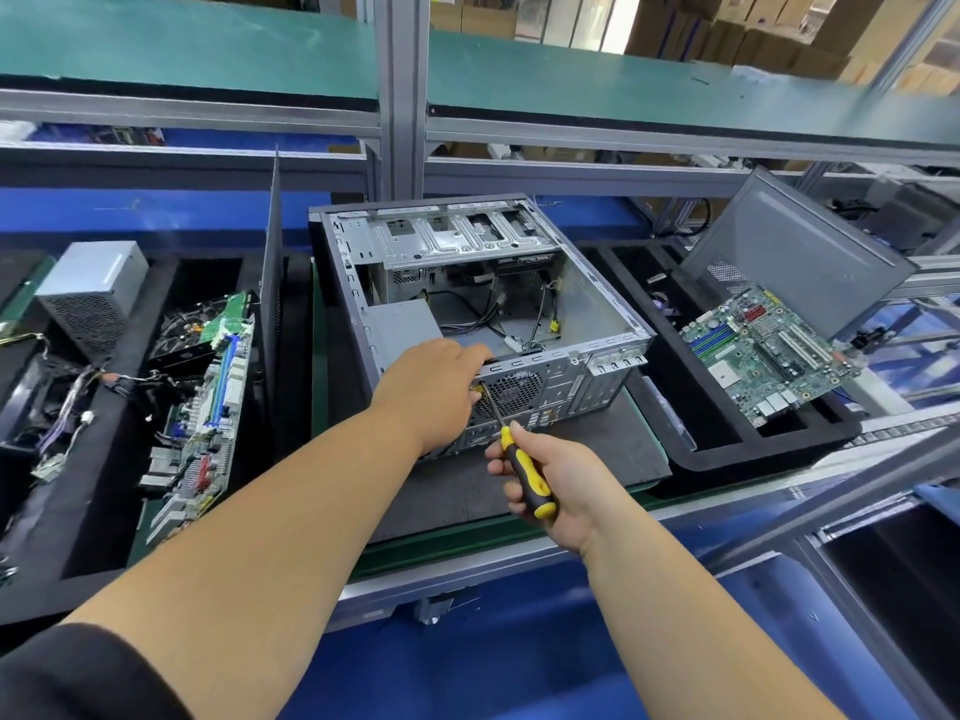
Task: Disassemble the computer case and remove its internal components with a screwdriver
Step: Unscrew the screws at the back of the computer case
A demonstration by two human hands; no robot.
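Note:
An open grey computer case [597, 283] lies on its side on a dark mat, its rear panel facing me. Loose cables and a grey power supply [402, 322] remain inside; the motherboard bay is bare. My left hand [436, 387] grips the top edge of the rear panel beside the fan grille [514, 389]. My right hand [550, 480] holds a yellow-and-black screwdriver [527, 472], its shaft pointing up-left at the rear panel near the grille's left edge.
A green motherboard [763, 350] and a grey side panel [795, 252] lie in a black tray at right. At left, another tray holds a motherboard [208, 418], cables, an upright panel [271, 283] and a power supply [91, 288]. A green shelf runs overhead.

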